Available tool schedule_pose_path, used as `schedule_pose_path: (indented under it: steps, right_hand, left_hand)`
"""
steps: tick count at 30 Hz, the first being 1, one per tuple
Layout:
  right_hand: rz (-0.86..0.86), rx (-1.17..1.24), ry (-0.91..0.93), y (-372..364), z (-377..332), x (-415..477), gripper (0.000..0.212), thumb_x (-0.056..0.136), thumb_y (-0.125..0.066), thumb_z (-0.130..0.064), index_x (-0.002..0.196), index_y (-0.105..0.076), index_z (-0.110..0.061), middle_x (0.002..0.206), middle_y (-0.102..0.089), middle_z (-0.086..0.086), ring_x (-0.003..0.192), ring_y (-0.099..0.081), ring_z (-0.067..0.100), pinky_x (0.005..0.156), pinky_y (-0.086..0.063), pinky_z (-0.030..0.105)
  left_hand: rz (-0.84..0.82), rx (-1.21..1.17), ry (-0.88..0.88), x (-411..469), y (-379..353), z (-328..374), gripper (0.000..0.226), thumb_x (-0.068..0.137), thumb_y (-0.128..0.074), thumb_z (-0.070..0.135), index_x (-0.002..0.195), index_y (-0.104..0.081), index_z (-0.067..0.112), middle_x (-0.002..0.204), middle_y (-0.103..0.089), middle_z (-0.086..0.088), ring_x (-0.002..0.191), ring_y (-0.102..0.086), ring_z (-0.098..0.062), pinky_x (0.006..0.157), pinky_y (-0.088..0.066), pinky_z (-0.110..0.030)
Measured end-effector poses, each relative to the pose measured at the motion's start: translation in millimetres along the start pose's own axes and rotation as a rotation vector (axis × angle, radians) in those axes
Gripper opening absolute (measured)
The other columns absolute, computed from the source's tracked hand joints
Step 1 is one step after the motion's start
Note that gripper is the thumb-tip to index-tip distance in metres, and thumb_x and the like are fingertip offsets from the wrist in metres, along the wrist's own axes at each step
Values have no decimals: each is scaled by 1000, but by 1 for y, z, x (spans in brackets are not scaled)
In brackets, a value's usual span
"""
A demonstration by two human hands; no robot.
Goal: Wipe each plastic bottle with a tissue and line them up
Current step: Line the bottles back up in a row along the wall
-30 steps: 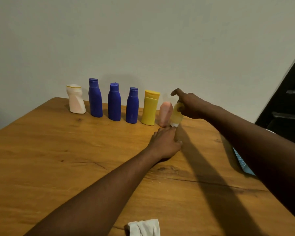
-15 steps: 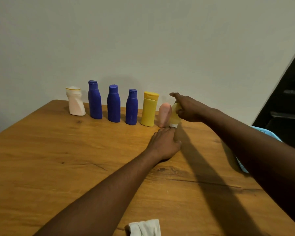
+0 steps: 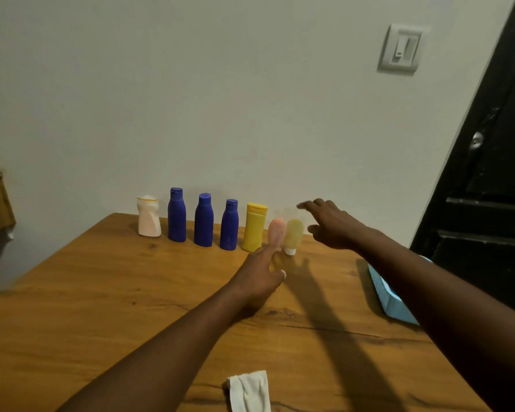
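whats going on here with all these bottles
A person is lining up plastic bottles along the far edge of a wooden table. Seven stand in a row: a white bottle, three blue bottles, a yellow bottle, a small pink bottle and a small pale yellow bottle. The left hand reaches a straight finger to the pink bottle's base; the right hand hovers open beside the pale yellow bottle, holding nothing. The tissue lies at the near edge.

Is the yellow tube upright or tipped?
Upright: the yellow tube stands on its white cap beside the pink tube; right hand clear of it.
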State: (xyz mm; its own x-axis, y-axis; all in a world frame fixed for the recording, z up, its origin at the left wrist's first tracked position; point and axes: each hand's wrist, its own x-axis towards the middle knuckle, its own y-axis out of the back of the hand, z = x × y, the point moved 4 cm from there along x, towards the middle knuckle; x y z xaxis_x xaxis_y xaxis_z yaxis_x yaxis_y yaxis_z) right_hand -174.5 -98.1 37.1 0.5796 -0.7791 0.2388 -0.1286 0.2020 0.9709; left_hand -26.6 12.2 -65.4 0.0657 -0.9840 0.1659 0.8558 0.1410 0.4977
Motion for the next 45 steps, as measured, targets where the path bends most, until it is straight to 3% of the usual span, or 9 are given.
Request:
schedule_pose_path:
  steps: [9, 12, 14, 16, 19, 23, 28, 38, 45]
  right_hand:
    - [-8, 48, -9, 29, -11, -28, 45, 97, -60, -18, 141, -49, -20, 139, -54, 4, 126, -52, 23, 100, -49, 39]
    - [7, 51, -16, 21, -12, -19, 41, 98, -60, -19, 138, -53, -19, 136, -57, 4, 123, -56, 22, 98, -51, 38]
    - [25, 58, -31, 12, -10, -8, 39, 99, -59, -19, 138, -54, -17, 136, -58, 5, 121, -58, 23, 97, -52, 37]
    - [37, 69, -48, 1, -6, 5, 38, 99, -58, -19, 137, -55, -16, 136, -59, 6, 121, -58, 25, 96, -52, 36]
    - [65, 85, -83, -17, 1, 26, 40, 100, -58, -20, 139, -54, -15, 138, -58, 6, 122, -58, 26, 96, -50, 35]
    - [86, 120, -106, -38, 9, 52, 40, 100, -57, -21, 139, -54, -14, 137, -59, 7, 121, -58, 27, 94, -50, 35]
    - [114, 162, -113, -58, 16, 60, 31, 100, -54, -11, 130, -61, -11, 128, -64, 9, 110, -63, 27, 87, -51, 31]
    - [128, 209, -90, -55, 32, 46, 29, 98, -54, -2, 123, -64, -10, 122, -65, 10, 108, -62, 28, 87, -54, 33]
    - [132, 231, -65, -54, 33, 52, 29, 97, -54, 0, 124, -63, -8, 124, -64, 12, 108, -61, 28, 84, -50, 29]
  left_hand:
    - [-24, 196, -22, -21, 10, 27, 61, 99, -68, 25, 155, -44, 25, 158, -45, -1, 142, -46, -19, 108, -44, -33]
    - [-42, 161, -18, -15, 3, 29, 60, 101, -66, 23, 156, -41, 26, 160, -43, 0, 142, -46, -20, 98, -42, -26]
    - [-51, 127, -26, -5, -3, 26, 58, 101, -65, 22, 155, -43, 27, 156, -46, 2, 134, -52, -13, 91, -43, -19]
    - [-59, 69, -30, 4, -11, 21, 51, 102, -63, 19, 150, -47, 28, 143, -51, 11, 110, -55, 2, 82, -44, -14]
    - [-66, -4, -21, 21, -22, 7, 48, 101, -63, 18, 145, -49, 31, 139, -50, 15, 105, -53, 1, 87, -51, -21]
    - [-69, 37, -42, 43, -29, -10, 45, 101, -62, 18, 144, -51, 26, 140, -51, 9, 112, -49, -4, 81, -43, -19]
    - [-63, 172, -61, 61, -35, -28, 57, 96, -66, 27, 150, -46, 26, 155, -48, 3, 140, -45, -18, 109, -46, -39]
    - [-93, 183, -91, 70, -53, -24, 61, 98, -67, 29, 154, -43, 23, 157, -45, 0, 143, -42, -19, 111, -41, -37]
    - [-206, 284, -54, 79, -71, -21, 73, 97, -70, 36, 158, -34, 18, 159, -43, -4, 144, -43, -25, 116, -43, -45]
